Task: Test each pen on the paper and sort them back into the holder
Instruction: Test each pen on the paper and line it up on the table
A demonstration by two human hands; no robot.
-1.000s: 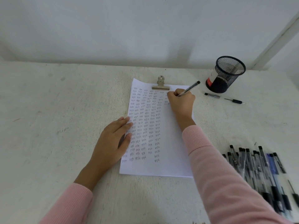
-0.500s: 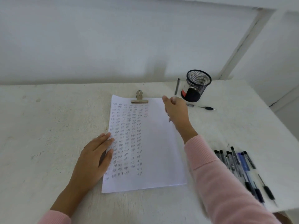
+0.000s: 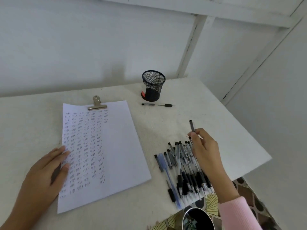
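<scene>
A white sheet of paper (image 3: 114,146), covered in columns of small test marks, lies on the table under a metal clip (image 3: 97,104). My left hand (image 3: 48,171) rests flat on its left edge. A black mesh holder (image 3: 153,85) stands at the back. One pen (image 3: 156,105) lies just in front of it. To the right of the paper lies a pile of several pens (image 3: 182,171). My right hand (image 3: 206,151) hovers over the pile's far end and pinches a dark pen (image 3: 191,126), whose end sticks up above the fingers.
The table's right edge (image 3: 245,170) runs diagonally close behind my right hand. Below it are patterned fabric (image 3: 211,201) and a dark round container (image 3: 198,219) at the bottom. A white wall stands behind the table.
My right hand left the top of the paper, passed by the holder, and now sits over the pen pile at the right, pinching a pen. The view turned right. My left hand stayed put.
</scene>
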